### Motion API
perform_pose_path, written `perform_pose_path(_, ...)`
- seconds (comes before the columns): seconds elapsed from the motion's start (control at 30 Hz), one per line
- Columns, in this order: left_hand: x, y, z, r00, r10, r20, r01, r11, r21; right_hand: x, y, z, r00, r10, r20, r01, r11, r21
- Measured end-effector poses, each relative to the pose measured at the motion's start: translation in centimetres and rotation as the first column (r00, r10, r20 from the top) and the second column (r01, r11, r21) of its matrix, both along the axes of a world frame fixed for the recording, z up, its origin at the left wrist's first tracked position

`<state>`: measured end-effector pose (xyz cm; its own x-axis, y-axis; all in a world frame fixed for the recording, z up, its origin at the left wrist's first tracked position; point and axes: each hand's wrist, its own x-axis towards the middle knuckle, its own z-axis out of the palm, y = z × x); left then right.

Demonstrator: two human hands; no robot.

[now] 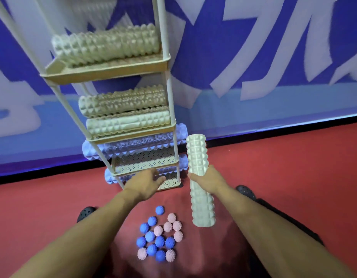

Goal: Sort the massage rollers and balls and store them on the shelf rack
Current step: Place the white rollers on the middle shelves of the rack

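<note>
Massage roller, cream-white and knobbly (199, 177), is held upright in the right hand (208, 180), whose fingers wrap around its middle, just right of a tall shelf rack (163, 63). The left hand (147, 182) reaches toward the rack's lowest tier with fingers loosely spread, holding nothing; whether it touches the rack is hard to tell. Cream rollers (107, 45) already lie on the upper tiers and pale blue rollers (133, 145) on the lower ones. Blue and pink spiky balls (159, 235) sit in a cluster on the red floor (293, 167) between the forearms. The step in hand looks like shelving this roller. Next it likely needs turning level and lifting to a tier with its cream fellows.
</note>
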<state>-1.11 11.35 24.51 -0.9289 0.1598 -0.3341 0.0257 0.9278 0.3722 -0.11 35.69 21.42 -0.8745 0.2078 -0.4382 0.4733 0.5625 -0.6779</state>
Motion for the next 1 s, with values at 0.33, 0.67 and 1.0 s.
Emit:
perform_pose_path(0.33, 5.7, -3.0, 13.5, 0.977, 0.064, -0.205, -0.038, 0.991, 0.126, 4.4, -6.3, 14.0, 0.981, -0.005, -0.195, -0.054, 0.954, -0.294)
perform_pose_path(0.67, 11.7, -6.5, 23.1, 0.91, 0.049, -0.411, 0.005, 0.992, 0.128, 9.7, -14.8, 24.2, 0.984, -0.144, -0.102, 0.0, 0.577, -0.817)
perform_pose_path(1.0, 13.0, -8.9, 26.8, 0.849, -0.058, -0.526, -0.038, 0.985, -0.171, 11.0, -17.3, 27.5, 0.978, 0.055, -0.203, -0.198, 0.567, -0.8)
